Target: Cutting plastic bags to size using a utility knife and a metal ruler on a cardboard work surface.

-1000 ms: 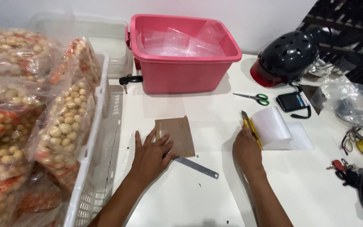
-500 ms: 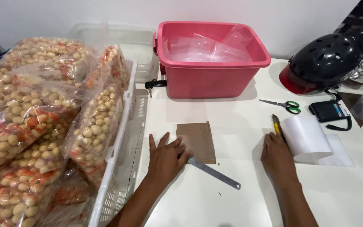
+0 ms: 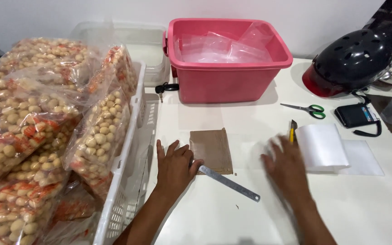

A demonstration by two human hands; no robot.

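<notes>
Fingers of the left hand (image 3: 174, 167) lie spread and flat on the white desk (image 3: 250, 213), their grip pressing one end of a steel ruler (image 3: 229, 182) beside brown cardboard (image 3: 211, 149). The right hand (image 3: 286, 168) is blurred, open, holding nothing, just beside a yellow cutter (image 3: 291, 131) and white sheets (image 3: 323, 147).

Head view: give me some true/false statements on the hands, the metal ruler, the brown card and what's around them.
1. The left hand rests flat on one end of the flat steel ruler. True.
2. The brown rectangular cardboard piece lies inside the pink plastic tub. False: it lies on the white table, in front of the tub.
3. The green-handled scissors are in the right hand. False: they lie on the table, apart from it.
4. The pink tub holds clear plastic bags. True.
5. The glossy black helmet sits right of the tub. True.
</notes>
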